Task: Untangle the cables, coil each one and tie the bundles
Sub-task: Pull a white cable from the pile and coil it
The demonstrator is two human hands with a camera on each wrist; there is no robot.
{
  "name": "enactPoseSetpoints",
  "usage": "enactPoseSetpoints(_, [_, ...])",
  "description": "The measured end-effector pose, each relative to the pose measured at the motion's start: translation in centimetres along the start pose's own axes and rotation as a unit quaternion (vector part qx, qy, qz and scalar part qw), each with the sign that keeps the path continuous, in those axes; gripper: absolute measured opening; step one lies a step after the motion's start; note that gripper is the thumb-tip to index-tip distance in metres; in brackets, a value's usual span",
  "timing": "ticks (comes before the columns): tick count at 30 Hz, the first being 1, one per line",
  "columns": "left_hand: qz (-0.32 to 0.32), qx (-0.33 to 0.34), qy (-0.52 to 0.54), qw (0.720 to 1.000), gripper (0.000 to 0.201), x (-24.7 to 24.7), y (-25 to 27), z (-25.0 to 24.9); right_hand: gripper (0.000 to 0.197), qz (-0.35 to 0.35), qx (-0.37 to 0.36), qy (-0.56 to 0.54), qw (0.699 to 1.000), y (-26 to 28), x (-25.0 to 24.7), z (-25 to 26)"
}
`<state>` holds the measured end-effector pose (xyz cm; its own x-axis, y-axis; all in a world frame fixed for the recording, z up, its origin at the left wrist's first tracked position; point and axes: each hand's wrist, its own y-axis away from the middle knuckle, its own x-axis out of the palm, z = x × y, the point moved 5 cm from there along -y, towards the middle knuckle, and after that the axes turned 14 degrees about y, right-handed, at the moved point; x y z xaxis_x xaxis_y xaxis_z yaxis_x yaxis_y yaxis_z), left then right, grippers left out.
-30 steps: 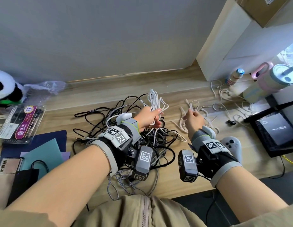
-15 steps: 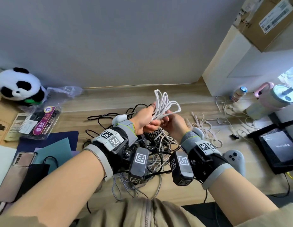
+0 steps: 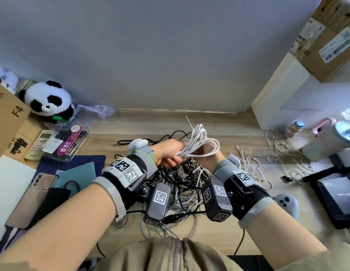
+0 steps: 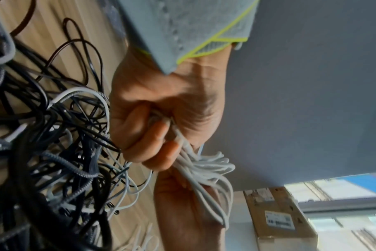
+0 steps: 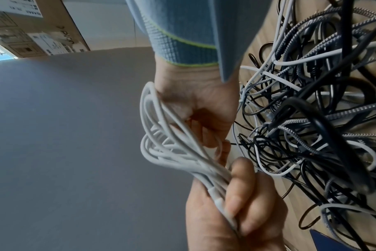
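Observation:
A white cable wound into a coil [image 3: 200,142] is held up over the desk between both hands. My left hand [image 3: 168,153] grips its gathered end, fingers curled round the strands [image 4: 182,149]. My right hand [image 3: 208,152] sits behind the loops, fingers curled among them [image 5: 204,132]. A thin white tie [image 3: 188,120] sticks up behind the coil; which hand holds it I cannot tell. Under the hands lies a tangle of black, grey and braided cables [image 3: 182,182], which also fills the wrist views [image 4: 54,144] [image 5: 311,118].
Loose white ties [image 3: 250,165] and thin white cords [image 3: 277,141] lie to the right. Further right are a tumbler [image 3: 330,137], a small bottle [image 3: 293,128], a black box [image 3: 338,196] and a grey controller [image 3: 287,202]. To the left: panda plush [image 3: 48,100], phone [image 3: 31,198], blue folder [image 3: 82,163].
My right hand left the pile of ties and came left to the coil. Both hands have raised the coil higher off the tangle. The head view tilted up.

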<state>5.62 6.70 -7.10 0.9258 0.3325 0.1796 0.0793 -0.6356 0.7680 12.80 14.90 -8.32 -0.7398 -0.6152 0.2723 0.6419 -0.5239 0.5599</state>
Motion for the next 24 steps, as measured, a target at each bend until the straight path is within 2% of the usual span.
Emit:
enactPoseSetpoints(5, [-0.045,0.113,0.070,0.990,0.033,-1.1,0.3,-1.0,0.052,0.058,-0.021,-0.053,0.997,0.7,1.4,0.9])
enactPoseSetpoints(6, [-0.070,0.138,0.073,0.985,0.034,-1.4,0.3,-1.2,0.052,0.056,-0.029,-0.052,0.997,0.8,1.5,1.1])
enactPoseSetpoints(9, [-0.147,0.192,0.110,0.964,0.038,-2.8,0.3,-1.4,0.036,-0.008,-0.048,-0.054,0.997,0.3,1.1,1.2])
enactPoseSetpoints(13, [-0.184,0.213,0.164,0.945,0.042,-4.1,0.0,-1.4,0.030,-0.024,-0.059,-0.039,0.997,0.3,1.2,1.0])
enactPoseSetpoints(18, [-0.207,0.206,0.172,0.941,0.050,-4.8,-0.6,-1.0,0.024,-0.047,-0.078,-0.038,0.995,0.5,1.1,1.4])
enactPoseSetpoints(21, [-0.222,0.204,0.167,0.939,0.047,-5.1,-0.5,-1.0,0.029,-0.032,-0.102,-0.053,0.993,0.9,1.5,2.0])
enactPoseSetpoints(24, [-0.244,0.208,0.138,0.937,0.042,-5.6,-0.2,-1.1,0.033,-0.006,-0.143,0.006,0.990,1.5,2.3,2.9])
